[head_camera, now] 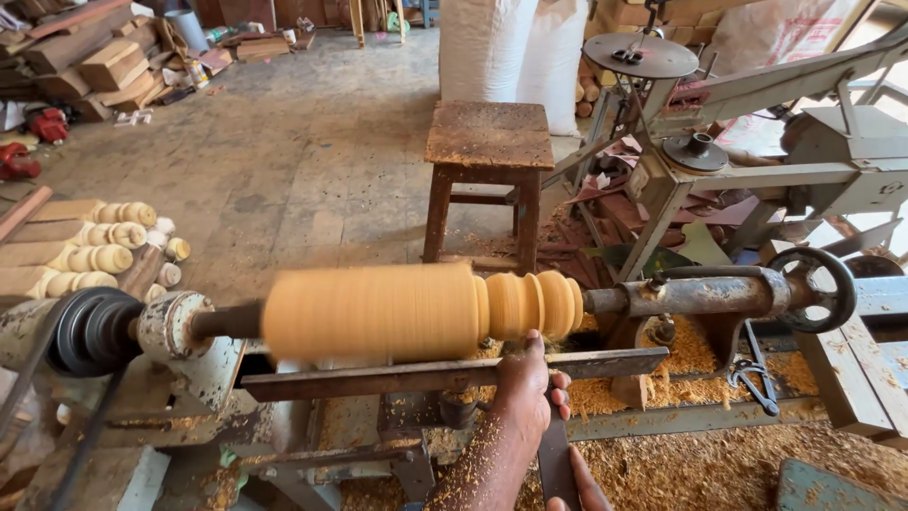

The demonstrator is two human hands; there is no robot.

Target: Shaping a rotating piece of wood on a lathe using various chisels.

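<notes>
Wooden blank (378,312) blurred, chisel (556,464) half hidden

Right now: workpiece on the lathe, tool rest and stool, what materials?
Workpiece: pale yellow bare wood, judging by matching shavings below. Tool rest: dark flat bar, likely steel, rust-brown, unpainted. Stool: rough brown wood, worn, dusty top.
</notes>
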